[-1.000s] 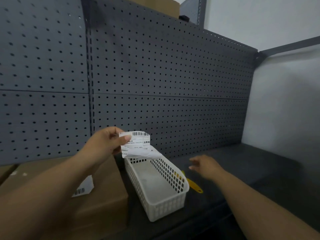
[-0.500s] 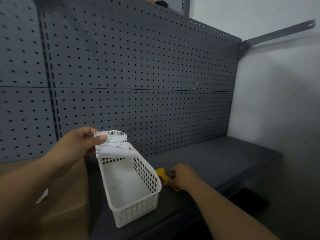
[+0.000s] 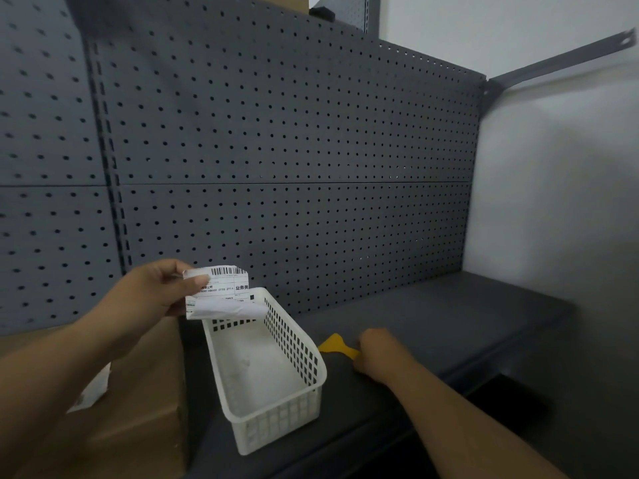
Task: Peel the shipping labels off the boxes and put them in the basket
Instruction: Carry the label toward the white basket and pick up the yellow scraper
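My left hand [image 3: 152, 293] pinches a peeled white shipping label [image 3: 221, 293] with a barcode, holding it over the far end of the white plastic basket [image 3: 297, 354]. The label's lower edge curls up. The basket stands empty on the dark shelf. My right hand [image 3: 375, 352] rests on the shelf to the right of the basket, closed over the handle of a yellow scraper [image 3: 335, 344]. A cardboard box [image 3: 138, 416] lies left of the basket, with another white label [image 3: 91, 392] stuck on its top.
A grey pegboard wall [image 3: 276, 167] rises behind the shelf. The dark shelf surface [image 3: 449, 312] stretches right to a white side wall [image 3: 560, 202]. The shelf's front edge runs below my right forearm.
My right hand dropped to the shelf and closed on the yellow scraper. My left hand stayed over the basket's far end with the label. The view shifted right.
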`<control>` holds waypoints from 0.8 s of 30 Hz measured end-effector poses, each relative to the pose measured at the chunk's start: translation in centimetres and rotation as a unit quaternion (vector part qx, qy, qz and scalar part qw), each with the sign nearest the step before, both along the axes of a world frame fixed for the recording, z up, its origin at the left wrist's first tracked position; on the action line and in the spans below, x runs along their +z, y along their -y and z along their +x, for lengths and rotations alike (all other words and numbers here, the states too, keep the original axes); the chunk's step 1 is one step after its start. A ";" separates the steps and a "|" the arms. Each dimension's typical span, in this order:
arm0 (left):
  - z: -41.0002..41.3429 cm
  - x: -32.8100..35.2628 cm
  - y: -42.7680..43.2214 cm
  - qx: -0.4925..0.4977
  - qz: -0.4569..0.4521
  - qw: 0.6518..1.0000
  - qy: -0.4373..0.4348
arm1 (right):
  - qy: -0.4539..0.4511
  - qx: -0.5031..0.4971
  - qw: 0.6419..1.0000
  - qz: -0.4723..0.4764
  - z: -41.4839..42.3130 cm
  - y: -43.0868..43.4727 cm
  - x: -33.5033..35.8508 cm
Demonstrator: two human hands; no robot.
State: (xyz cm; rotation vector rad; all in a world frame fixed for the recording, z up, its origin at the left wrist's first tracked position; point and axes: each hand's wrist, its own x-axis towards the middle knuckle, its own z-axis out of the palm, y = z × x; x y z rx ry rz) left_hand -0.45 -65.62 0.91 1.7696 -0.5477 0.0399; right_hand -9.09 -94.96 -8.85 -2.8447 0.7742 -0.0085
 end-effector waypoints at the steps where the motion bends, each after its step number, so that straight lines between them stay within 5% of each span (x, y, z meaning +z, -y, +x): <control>1: 0.0 0.0 -0.1 0.002 0.000 1.000 0.001 | -0.007 0.006 1.000 -0.010 -0.1 0.0 0.0; 12: 0.0 0.1 -1.4 0.009 -0.006 1.000 -0.001 | -0.069 0.034 0.994 -0.079 -0.1 0.9 1.3; 24: 0.1 1.0 -6.2 0.050 -0.008 0.999 0.021 | 0.116 0.076 0.989 -0.048 -0.2 -1.6 9.0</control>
